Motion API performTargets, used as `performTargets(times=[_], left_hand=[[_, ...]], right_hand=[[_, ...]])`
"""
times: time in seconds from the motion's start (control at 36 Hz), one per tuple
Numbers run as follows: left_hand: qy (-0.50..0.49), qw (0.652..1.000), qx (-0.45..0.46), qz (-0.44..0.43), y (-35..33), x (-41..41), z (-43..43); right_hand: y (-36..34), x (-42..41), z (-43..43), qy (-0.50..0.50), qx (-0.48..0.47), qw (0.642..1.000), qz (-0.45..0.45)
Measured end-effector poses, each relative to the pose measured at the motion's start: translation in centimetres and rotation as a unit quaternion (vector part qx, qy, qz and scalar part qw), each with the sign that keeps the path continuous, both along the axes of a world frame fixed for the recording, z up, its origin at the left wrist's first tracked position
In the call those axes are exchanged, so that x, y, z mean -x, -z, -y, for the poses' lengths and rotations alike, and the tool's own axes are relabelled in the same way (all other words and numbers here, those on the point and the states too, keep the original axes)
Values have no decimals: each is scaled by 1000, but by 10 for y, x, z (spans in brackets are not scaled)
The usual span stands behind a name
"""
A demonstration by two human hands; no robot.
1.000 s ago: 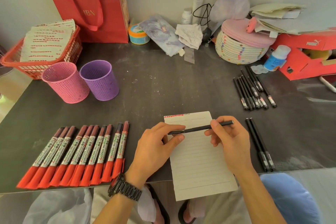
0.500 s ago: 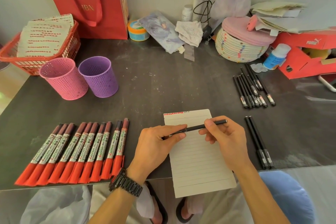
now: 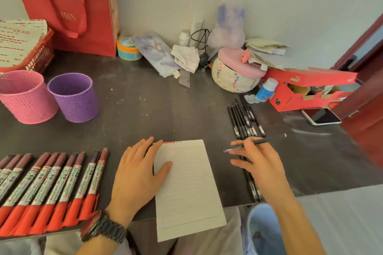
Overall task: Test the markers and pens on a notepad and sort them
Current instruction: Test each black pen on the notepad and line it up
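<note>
A lined notepad point(image 3: 187, 188) lies at the table's front edge and overhangs it. My left hand point(image 3: 137, 176) rests flat on its left side, fingers spread, holding nothing. To the right of the pad, my right hand point(image 3: 259, 163) grips a thin black pen point(image 3: 246, 145) that points left, low over the table. Under that hand lie two black pens point(image 3: 251, 187). A group of several black pens point(image 3: 244, 119) lies further back on the right. Several red markers point(image 3: 51, 190) lie in a row at the front left.
A pink cup point(image 3: 24, 97) and a purple cup point(image 3: 74, 97) stand at the left. Behind them are a red basket point(image 3: 39, 56) and a red bag point(image 3: 68, 6). A woven basket point(image 3: 234, 78), a red shoebox point(image 3: 306, 89) and a phone point(image 3: 321, 117) crowd the back right.
My left hand has let go of the pen and settled flat on the notepad. My right hand has carried the pen to the right, off the pad.
</note>
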State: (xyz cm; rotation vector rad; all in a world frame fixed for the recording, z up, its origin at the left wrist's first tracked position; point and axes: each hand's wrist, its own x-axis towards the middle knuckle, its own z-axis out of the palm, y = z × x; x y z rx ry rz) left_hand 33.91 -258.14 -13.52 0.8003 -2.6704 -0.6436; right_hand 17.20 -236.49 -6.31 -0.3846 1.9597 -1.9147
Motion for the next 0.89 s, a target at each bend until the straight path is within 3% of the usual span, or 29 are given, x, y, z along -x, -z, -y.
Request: performTargets(times=[0.14,0.28,0.39,0.89], left_hand=[[2,999,13,32,-1,1,0],[3,998,21,54,-3,2,1],[7,998,21,65,-4,3,1],[5,998,9,65,-7,2,1]], right_hand=[[-24,43,-51,-9,-170,984,-44],[-17,71,-82,-84,-352,929,-83],[-4,75,-87,-119,-434,885,-117],[10,62,-73,-125,-479,858,-136]])
